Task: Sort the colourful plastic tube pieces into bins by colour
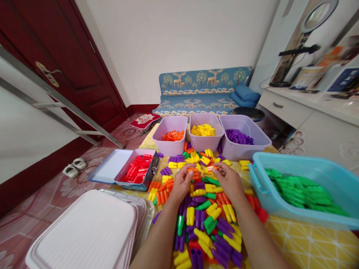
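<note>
A heap of plastic toy pieces (199,218), tube-like and joined side by side, in yellow, purple, green, orange and red, is spread over the table. My left hand (183,180) is closed on an orange plastic piece (193,172) above the heap. Just to its right, my right hand (227,178) pinches another orange plastic piece (212,169). The two pieces are a little apart. Behind the hands stand three lilac bins: one with orange pieces (173,136), one with yellow pieces (203,130), one with purple pieces (239,137).
At the left, an open tin box (151,170) holds red pieces (137,169). Stacked white lids (84,231) lie nearer me. On the right stands a turquoise tub (308,160) with green pieces (303,188). A patterned sofa (202,89) and a ladder (70,108) are farther off.
</note>
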`<state>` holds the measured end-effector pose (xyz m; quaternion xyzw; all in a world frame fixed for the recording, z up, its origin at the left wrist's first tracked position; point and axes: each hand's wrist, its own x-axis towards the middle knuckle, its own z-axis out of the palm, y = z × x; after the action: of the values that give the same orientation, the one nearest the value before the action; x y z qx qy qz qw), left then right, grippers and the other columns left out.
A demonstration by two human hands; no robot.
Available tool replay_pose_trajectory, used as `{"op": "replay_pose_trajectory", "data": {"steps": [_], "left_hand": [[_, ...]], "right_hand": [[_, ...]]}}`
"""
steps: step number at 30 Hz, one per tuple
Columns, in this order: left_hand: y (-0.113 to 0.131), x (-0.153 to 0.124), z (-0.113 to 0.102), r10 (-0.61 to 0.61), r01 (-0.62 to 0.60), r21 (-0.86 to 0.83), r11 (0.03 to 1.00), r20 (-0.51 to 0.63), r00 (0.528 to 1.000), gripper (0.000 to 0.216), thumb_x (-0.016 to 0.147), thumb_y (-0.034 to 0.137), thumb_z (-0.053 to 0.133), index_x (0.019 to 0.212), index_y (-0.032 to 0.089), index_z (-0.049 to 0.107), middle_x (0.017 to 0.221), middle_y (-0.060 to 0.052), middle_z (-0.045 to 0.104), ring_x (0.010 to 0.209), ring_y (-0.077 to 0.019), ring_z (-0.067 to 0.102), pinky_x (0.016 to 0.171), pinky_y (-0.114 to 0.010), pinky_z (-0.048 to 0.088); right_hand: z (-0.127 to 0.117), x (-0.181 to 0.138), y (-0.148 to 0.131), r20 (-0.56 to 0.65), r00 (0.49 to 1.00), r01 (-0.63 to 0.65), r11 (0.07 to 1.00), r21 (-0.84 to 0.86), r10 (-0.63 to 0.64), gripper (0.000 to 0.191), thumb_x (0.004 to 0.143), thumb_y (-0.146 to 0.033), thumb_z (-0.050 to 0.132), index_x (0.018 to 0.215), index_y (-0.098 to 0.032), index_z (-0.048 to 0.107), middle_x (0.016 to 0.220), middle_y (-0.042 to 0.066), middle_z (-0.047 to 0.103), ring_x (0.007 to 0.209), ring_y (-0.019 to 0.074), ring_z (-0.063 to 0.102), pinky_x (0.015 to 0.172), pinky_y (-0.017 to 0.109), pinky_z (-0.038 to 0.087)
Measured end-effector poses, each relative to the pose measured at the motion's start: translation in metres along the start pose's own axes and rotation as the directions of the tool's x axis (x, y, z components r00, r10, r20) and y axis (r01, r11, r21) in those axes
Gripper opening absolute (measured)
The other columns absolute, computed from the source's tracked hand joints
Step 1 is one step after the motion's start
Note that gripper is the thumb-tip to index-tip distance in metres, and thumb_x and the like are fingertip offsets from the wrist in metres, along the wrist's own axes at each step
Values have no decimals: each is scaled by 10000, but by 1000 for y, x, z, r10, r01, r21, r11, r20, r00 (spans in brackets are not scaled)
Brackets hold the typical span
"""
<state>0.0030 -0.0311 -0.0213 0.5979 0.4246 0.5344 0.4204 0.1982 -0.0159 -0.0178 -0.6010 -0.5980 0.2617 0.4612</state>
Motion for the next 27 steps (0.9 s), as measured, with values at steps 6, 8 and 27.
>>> {"op": "replay_pose_trajectory", "data": {"steps": [6, 8, 27], "left_hand": [[4, -1, -1, 2, 7, 93, 996, -92, 996, 348, 938, 431, 395, 1162, 205, 537, 1111, -54, 630, 1073, -197, 574, 956, -342, 449], [2, -1, 1, -17, 23, 60, 998, -98, 995, 329, 926, 440, 424, 1126, 202, 530, 1012, -44, 647, 986, -188, 603, 897, -331, 477], [3, 1, -4, 211, -21, 720, 694, -174, 962, 223, 842, 371, 557, 781, 195, 679, 813, -71, 637, 839, -227, 589, 796, -364, 443]], "right_hand": [[7, -5, -13, 125, 989, 76, 997, -6, -75, 306, 779, -369, 597, 1022, -203, 683, 927, 70, 721, 804, 218, 671, 777, 373, 528], [9, -7, -21, 165, 982, 86, 995, 57, -95, 288, 769, -348, 613, 1005, -202, 690, 932, 67, 724, 821, 214, 672, 784, 365, 532], [6, -1, 11, 129, 983, 174, 900, -401, -132, 431, 816, -356, 552, 1191, -154, 621, 1216, 160, 592, 1152, 304, 546, 995, 457, 426]]}}
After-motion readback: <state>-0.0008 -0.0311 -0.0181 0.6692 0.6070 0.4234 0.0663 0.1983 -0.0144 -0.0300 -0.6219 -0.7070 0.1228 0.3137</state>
